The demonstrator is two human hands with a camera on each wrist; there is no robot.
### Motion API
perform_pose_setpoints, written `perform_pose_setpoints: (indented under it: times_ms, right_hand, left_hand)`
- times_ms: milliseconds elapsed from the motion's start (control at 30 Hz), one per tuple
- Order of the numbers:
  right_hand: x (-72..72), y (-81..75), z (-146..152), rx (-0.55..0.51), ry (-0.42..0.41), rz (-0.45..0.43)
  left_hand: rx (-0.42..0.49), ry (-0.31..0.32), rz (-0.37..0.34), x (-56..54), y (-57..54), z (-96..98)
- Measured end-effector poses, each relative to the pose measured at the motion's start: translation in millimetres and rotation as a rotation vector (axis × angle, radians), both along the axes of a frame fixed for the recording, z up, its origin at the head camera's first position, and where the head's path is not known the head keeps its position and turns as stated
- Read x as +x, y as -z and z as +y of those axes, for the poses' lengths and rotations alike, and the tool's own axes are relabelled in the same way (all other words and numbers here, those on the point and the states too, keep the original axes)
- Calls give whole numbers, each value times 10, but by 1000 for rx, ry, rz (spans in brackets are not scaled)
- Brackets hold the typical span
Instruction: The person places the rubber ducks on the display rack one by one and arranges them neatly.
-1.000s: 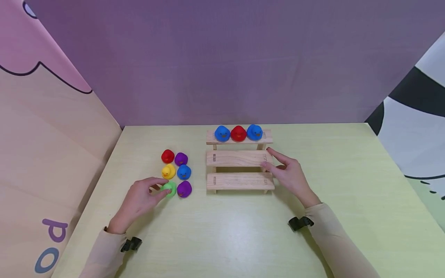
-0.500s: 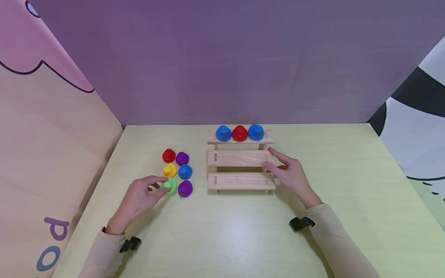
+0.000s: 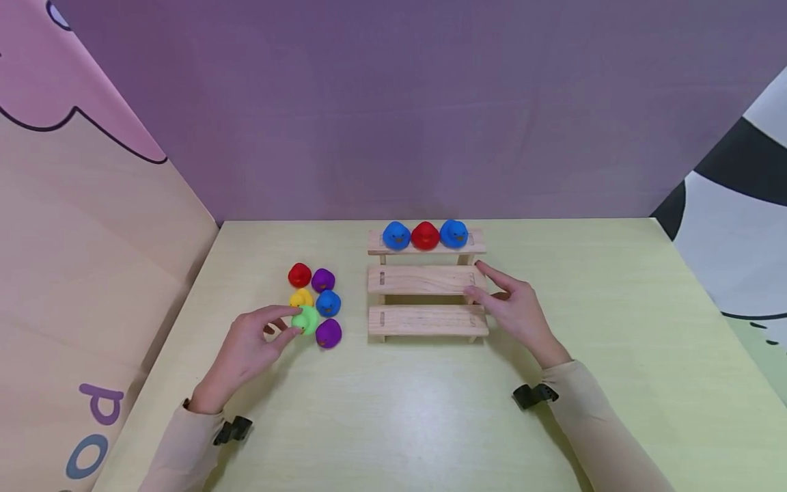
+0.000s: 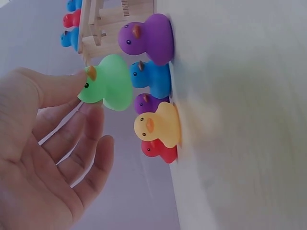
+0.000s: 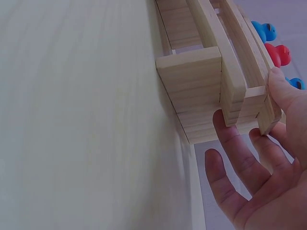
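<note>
My left hand [image 3: 255,342] pinches a green rubber duck [image 3: 305,320] by its head between thumb and fingertips. In the left wrist view the green duck [image 4: 112,84] hangs clear of the table, beside the other ducks. A three-step wooden stand [image 3: 424,280] stands at the middle of the table. My right hand [image 3: 516,307] grips the right end of its middle step, thumb on top in the right wrist view and fingers around the plank's end. On the stand's top step sit a blue duck [image 3: 396,236], a red duck [image 3: 425,236] and another blue duck [image 3: 453,234].
Left of the stand, several ducks are grouped on the table [image 3: 393,417]: red [image 3: 299,275], purple [image 3: 322,280], yellow [image 3: 301,298], blue [image 3: 328,303] and a second purple duck [image 3: 328,333]. A purple wall [image 3: 393,116] rises behind the table.
The left hand has lifted the green duck from the table, slightly up and right, so it now overlaps the yellow duck in the head view. The right hand stays at the stand.
</note>
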State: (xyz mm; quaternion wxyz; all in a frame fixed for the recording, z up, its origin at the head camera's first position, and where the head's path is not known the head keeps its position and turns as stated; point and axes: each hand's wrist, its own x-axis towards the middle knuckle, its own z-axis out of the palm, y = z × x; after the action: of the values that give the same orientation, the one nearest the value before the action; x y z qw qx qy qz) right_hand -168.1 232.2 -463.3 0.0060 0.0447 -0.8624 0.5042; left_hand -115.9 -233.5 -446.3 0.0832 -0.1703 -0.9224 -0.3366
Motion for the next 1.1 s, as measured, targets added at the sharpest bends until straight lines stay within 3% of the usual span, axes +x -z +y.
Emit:
perform_pose_setpoints:
  times_ms: [600,900,1100]
  right_hand:
    - [3,-6,0,5,3,-2]
    - [7,-20,-5,0,-1,-4]
    - [-1,1,3,4,2,2]
  left_hand:
    - [23,43,23,-140,-129,210]
    - [37,43,35,-188,-139,250]
    - [71,24,22,-201,-203,320]
